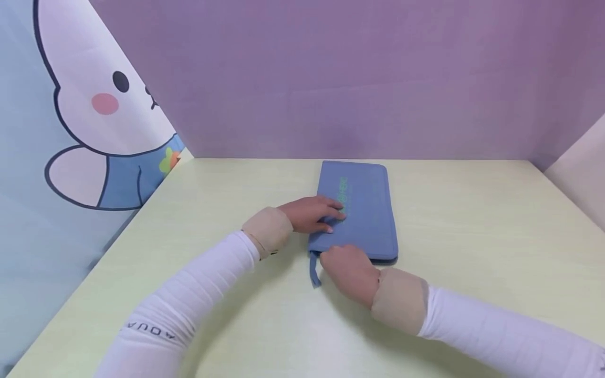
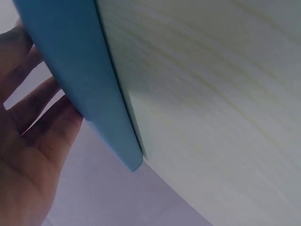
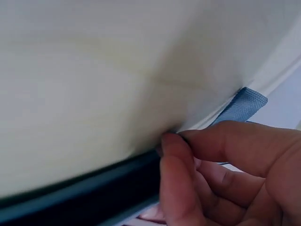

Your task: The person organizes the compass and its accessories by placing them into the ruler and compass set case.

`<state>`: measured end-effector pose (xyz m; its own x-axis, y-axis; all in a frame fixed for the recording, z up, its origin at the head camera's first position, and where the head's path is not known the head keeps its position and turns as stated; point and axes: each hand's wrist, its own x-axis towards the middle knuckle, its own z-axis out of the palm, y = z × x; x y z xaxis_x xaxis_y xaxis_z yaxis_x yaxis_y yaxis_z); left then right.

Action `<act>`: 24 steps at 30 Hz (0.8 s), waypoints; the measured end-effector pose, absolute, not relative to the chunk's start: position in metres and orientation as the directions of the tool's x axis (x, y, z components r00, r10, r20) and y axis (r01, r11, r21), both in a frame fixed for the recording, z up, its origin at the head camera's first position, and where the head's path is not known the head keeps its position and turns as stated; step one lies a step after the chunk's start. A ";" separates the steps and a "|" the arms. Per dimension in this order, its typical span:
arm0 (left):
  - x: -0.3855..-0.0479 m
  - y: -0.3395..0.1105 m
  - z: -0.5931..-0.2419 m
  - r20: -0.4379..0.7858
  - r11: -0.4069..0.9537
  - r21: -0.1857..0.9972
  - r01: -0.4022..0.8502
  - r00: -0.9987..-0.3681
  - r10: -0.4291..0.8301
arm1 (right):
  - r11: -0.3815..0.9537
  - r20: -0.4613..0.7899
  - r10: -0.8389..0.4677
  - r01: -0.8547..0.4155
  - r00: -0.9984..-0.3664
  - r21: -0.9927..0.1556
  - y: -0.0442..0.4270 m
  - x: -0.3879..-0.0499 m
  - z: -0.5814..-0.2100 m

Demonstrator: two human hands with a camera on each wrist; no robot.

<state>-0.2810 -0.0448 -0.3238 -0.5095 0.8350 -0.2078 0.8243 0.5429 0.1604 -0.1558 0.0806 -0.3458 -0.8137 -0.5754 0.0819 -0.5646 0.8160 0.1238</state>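
Observation:
A flat blue fabric case (image 1: 366, 220) with green lettering lies on the table, its short side towards me. My left hand (image 1: 309, 214) rests on its left part with the fingers extended. In the left wrist view those fingers (image 2: 54, 127) touch the outside of the blue case (image 2: 84, 80). At the near edge my right hand (image 1: 350, 270) has curled fingers. The right wrist view shows its thumb and index finger pinching at the edge, by a dark gap (image 3: 136, 183); what sits between the fingertips is hidden. A blue strap (image 1: 313, 269) hangs off the near left corner.
The pale wood-grain table (image 1: 472, 236) extends to both sides of the case. Behind it stands a purple panel (image 1: 354, 79). At left hangs a light blue sheet (image 1: 28, 252) with a cartoon rabbit (image 1: 118, 121).

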 end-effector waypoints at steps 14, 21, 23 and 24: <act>-0.279 -0.045 -0.328 -0.191 0.521 0.183 0.834 -0.490 0.851 | 0.836 0.073 -0.548 -0.546 -0.833 0.052 0.060 -0.162 -0.345; -0.284 -0.057 -0.334 -0.133 0.503 0.245 0.829 -0.485 0.864 | 0.707 0.107 -0.628 -0.622 -0.771 -0.336 0.086 -0.174 -0.342; -0.289 -0.062 -0.336 -0.077 0.505 0.281 0.816 -0.505 0.859 | 0.648 0.162 -0.652 -0.655 -0.741 -0.390 0.101 -0.182 -0.337; -0.292 -0.066 -0.337 -0.045 0.513 0.302 0.804 -0.525 0.850 | 0.630 0.200 -0.656 -0.674 -0.727 -0.386 0.110 -0.187 -0.334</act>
<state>-0.2915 -0.0658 -0.3366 -0.5249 0.8500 -0.0453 0.8039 0.5125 0.3016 -0.1869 0.1103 -0.3340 -0.7273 -0.6564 0.2002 -0.6744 0.6296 -0.3857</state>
